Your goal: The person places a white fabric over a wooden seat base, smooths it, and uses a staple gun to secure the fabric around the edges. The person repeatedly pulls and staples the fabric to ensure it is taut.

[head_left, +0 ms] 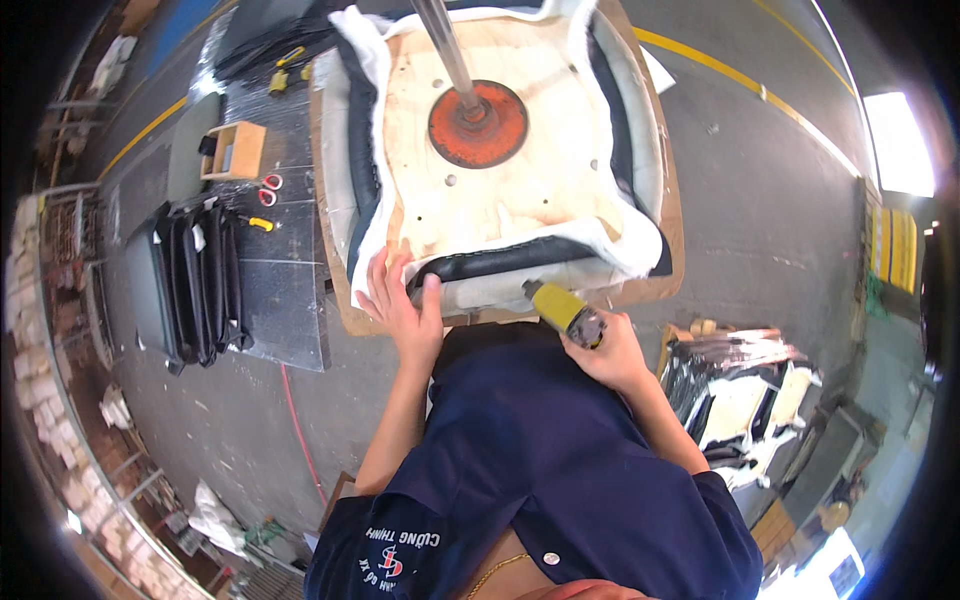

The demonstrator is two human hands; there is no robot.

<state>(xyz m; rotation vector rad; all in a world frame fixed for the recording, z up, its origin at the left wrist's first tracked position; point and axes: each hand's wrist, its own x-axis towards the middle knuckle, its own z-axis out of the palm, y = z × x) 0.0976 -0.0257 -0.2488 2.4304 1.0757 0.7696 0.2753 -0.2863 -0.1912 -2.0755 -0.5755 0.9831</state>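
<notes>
An upturned seat with a plywood base (500, 205), white padding (625, 245) round its edge and a black cover (505, 258) lies before me. My left hand (405, 310) rests at its near left corner, fingers spread over the padding and cover edge, thumb apart. In my right hand (610, 358) is a yellow and black staple gun (563, 308), gripped at its rear end. Its nose points up and left toward the near edge of the seat, by the grey underside of the cushion. A round orange disc (478, 125) on a metal rod presses on the plywood.
Left stands a dark table (285, 300) with folded black covers (195, 280), a small wooden box (235, 150), red-handled scissors (269, 190) and a yellow-handled tool (261, 224). A brown board (660, 290) lies under the seat. More padded seats (740, 405) are stacked at lower right.
</notes>
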